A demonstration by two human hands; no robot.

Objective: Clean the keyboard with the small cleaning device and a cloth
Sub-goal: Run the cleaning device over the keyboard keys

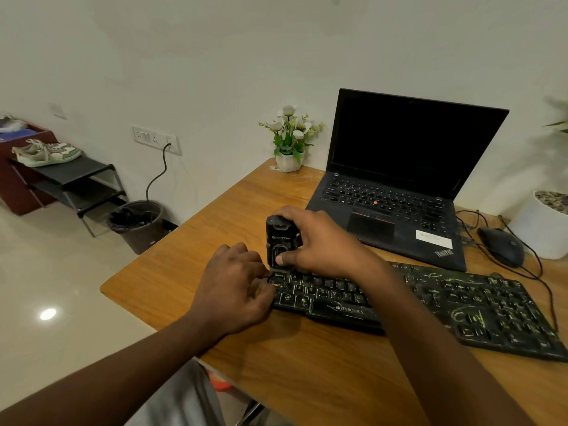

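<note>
A black keyboard (pixel 461 305) with dirty, streaked keys lies across the wooden desk (pixel 307 379). My right hand (pixel 322 241) grips a small black cleaning device (pixel 278 238), held upright with its lower end on the keyboard's upper left corner. My left hand (pixel 236 284) rests on the keyboard's left end, fingers curled onto the edge keys beside the device. No cloth is visible.
An open black laptop (pixel 399 179) stands behind the keyboard. A black mouse (pixel 504 245) with cables lies to its right, next to a white planter (pixel 544 229). A small flower pot (pixel 290 142) sits at the back. A bin (pixel 138 222) stands on the floor at left.
</note>
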